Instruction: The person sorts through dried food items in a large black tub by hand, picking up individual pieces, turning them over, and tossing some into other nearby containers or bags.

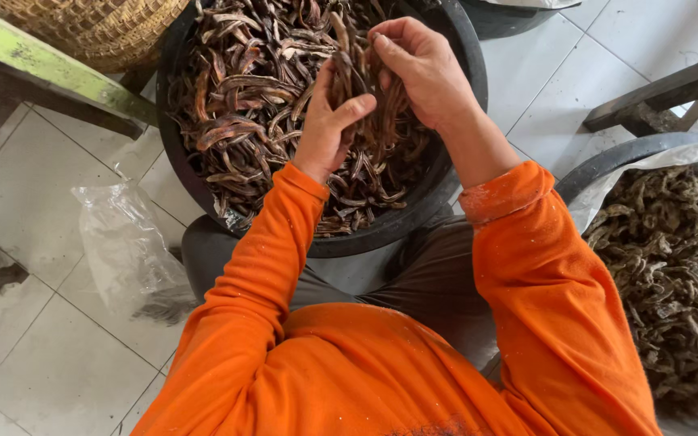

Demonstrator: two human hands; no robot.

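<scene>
A big black tub point(446, 32) between my knees is heaped with dark brown dried pods point(244, 105). Both hands are over its middle. My left hand point(329, 121) is closed around a long curled pod point(347, 73), thumb across it. My right hand point(417, 60) pinches the top of the same pod with its fingertips, just above and right of the left hand. Both arms wear orange sleeves.
A second black tub point(615, 157) lined with clear plastic holds paler, shrivelled pod pieces point(672, 266) at the right. A clear plastic bag point(127, 242) lies on the white tiled floor at left. A woven basket point(99, 24) and a green wooden bench point(34, 69) stand at top left.
</scene>
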